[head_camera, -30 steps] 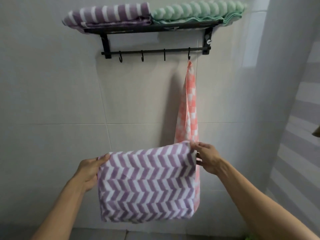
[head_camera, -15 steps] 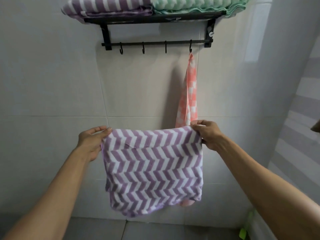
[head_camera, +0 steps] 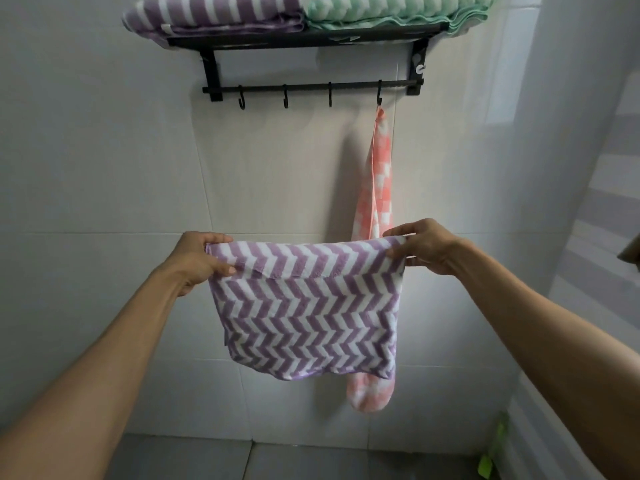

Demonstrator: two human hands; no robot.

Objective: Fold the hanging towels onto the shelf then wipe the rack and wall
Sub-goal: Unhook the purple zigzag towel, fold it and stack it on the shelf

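The purple zigzag towel (head_camera: 304,306) hangs in mid-air below the rack (head_camera: 311,88), stretched flat between both hands in front of the tiled wall (head_camera: 104,150). The left hand (head_camera: 199,258) pinches its top left corner, thumb in front and fingers (head_camera: 216,239) curled over the top edge; the right hand (head_camera: 429,247) pinches the top right corner the same way. A narrow strip along the top edge already looks turned over toward the person, so the towel seems to be part-folded.

To fold it well, I would keep both corners level and the top edge taut, so the layers line up and the sides stay square, then bring the hands together to halve it before lifting it to the shelf (head_camera: 304,38).

The shelf already carries a folded purple striped towel (head_camera: 214,12) at its left end and a folded green towel (head_camera: 391,8) at its right end, touching each other, so this one probably has to go on top of one of them. A pink checked towel (head_camera: 379,174) hangs from the rightmost hook (head_camera: 379,95), partly behind the purple one, and is not yet folded.
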